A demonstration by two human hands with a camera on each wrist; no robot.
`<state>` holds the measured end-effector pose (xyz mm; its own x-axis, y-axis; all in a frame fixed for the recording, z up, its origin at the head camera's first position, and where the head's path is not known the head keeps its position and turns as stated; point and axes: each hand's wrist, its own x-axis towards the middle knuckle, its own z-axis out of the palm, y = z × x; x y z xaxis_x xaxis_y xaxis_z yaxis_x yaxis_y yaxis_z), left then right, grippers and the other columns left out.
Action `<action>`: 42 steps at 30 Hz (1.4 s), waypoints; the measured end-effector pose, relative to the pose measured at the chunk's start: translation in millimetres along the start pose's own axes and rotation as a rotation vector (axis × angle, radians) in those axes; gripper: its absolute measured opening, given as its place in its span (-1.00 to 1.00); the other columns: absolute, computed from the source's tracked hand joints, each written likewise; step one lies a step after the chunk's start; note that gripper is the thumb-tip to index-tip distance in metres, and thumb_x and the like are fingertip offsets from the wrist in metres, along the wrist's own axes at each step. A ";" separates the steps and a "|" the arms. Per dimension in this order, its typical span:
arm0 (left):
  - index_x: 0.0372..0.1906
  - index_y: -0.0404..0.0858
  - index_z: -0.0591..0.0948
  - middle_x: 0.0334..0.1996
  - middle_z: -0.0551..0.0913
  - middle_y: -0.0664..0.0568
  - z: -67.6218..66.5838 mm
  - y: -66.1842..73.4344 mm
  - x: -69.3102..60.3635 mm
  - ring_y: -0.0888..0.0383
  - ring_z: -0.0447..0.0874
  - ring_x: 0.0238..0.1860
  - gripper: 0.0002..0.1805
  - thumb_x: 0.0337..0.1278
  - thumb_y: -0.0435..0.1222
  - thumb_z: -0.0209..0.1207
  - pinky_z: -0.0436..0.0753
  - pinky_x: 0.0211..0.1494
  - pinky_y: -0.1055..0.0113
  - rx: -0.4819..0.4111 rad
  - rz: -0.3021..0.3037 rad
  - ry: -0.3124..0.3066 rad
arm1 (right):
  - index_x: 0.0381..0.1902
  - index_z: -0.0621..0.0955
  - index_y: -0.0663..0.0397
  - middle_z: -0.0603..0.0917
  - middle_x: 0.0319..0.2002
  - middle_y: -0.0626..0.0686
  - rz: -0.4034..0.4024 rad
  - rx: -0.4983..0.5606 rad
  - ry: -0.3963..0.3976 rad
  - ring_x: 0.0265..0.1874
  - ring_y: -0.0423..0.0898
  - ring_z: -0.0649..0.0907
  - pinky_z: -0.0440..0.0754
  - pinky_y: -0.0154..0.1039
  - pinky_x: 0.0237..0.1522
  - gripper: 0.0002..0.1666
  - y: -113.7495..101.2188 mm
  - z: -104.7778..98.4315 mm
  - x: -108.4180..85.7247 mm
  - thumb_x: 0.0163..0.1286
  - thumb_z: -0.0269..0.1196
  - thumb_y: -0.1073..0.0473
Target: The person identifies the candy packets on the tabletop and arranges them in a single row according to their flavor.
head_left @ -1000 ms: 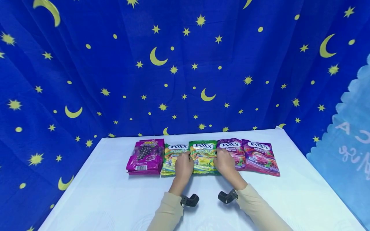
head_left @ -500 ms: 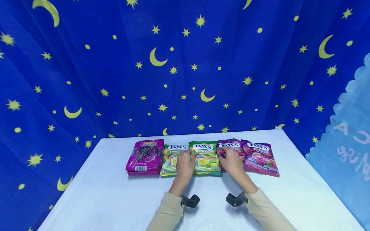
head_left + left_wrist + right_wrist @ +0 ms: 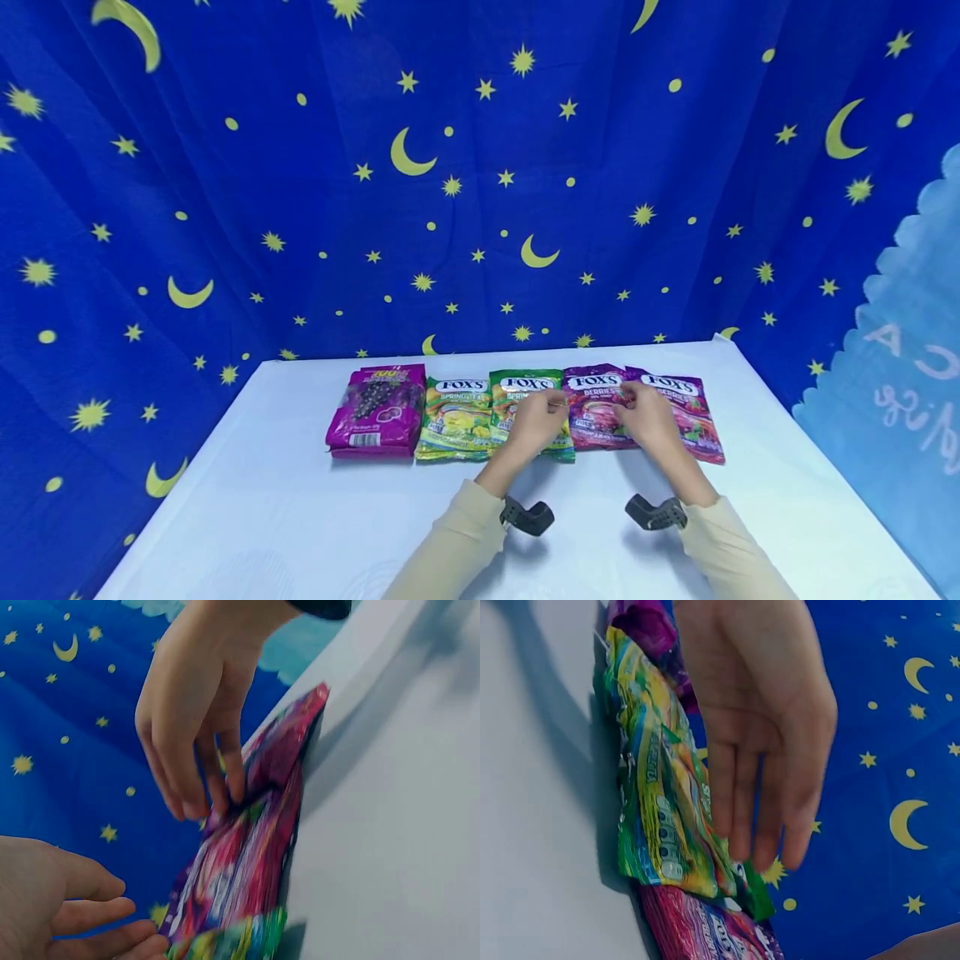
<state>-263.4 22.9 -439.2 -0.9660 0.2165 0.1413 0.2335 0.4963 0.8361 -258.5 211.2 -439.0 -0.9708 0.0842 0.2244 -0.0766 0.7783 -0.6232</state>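
Observation:
Candy bags lie side by side in a row. My left hand (image 3: pixel 534 423) is over the right-hand green Fox's Spring Tea bag (image 3: pixel 504 417), its fingers extended and loose in the right wrist view. Left of it lies another green Fox's bag (image 3: pixel 457 421). My right hand (image 3: pixel 651 418) is over the two purple Fox's Berries bags, the inner bag (image 3: pixel 596 408) and the outer bag (image 3: pixel 701 429). Its loosely bent fingers (image 3: pixel 191 799) reach down near where these bags meet; whether they touch is unclear. Neither hand grips anything.
At the row's left end sits a thicker purple bag (image 3: pixel 378 408) with dark grapes printed on it. A white-covered table (image 3: pixel 300 517) supports everything. Behind it hangs a blue curtain (image 3: pixel 465 208) with moons and stars, and a light-blue cloth (image 3: pixel 900 350) is at the right.
Both hands have moved right: the left from between the green bags to over the right-hand green one, the right from the inner Berries bag towards the outer one. The bags stay nearly in place.

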 end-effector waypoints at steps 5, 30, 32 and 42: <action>-0.01 -0.35 0.65 -0.12 0.69 -0.06 12.8 9.8 6.7 0.03 0.63 -0.06 -0.74 0.28 -0.33 0.15 0.65 -0.04 0.24 -0.101 -0.127 -0.046 | 0.09 0.49 0.53 0.63 -0.17 0.38 0.025 -0.005 -0.026 -0.32 0.14 0.63 0.64 0.05 -0.22 -0.51 2.0 -3.0 2.2 0.25 0.27 0.33; 0.10 -0.36 0.55 0.07 0.56 -0.18 35.8 17.8 9.7 -0.15 0.49 0.12 -0.60 0.13 -0.35 0.17 0.49 0.19 -0.02 -0.341 -0.355 0.149 | -0.12 0.61 0.46 0.63 -0.44 0.13 0.139 -0.072 -0.301 -0.44 -0.02 0.62 0.61 -0.10 -0.33 -0.63 34.4 -18.1 28.1 0.30 0.18 0.20; 0.08 -0.35 0.56 0.06 0.56 -0.18 34.6 15.4 10.0 -0.14 0.50 0.09 -0.62 0.14 -0.36 0.17 0.50 0.17 -0.03 -0.378 -0.377 0.157 | -0.12 0.61 0.46 0.59 -0.50 0.06 0.160 -0.025 -0.319 -0.54 -0.11 0.61 0.61 -0.22 -0.43 -0.64 36.4 -18.1 29.7 0.30 0.18 0.21; 0.12 -0.40 0.53 -0.02 0.58 -0.15 28.3 9.0 9.6 -0.03 0.60 -0.08 -0.63 0.24 -0.37 0.11 0.68 -0.05 0.16 -0.494 -0.397 0.133 | 0.00 0.45 0.62 0.50 -0.44 0.09 0.235 0.246 -0.375 -0.47 -0.11 0.53 0.65 -0.27 -0.40 -0.55 44.1 -18.2 30.2 0.31 0.14 0.27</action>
<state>-267.4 53.2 -445.2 -0.9812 -0.0252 -0.1912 -0.1925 0.0647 0.9792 -287.1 259.4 -446.0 -0.9795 -0.0250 -0.2000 0.1468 0.5914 -0.7929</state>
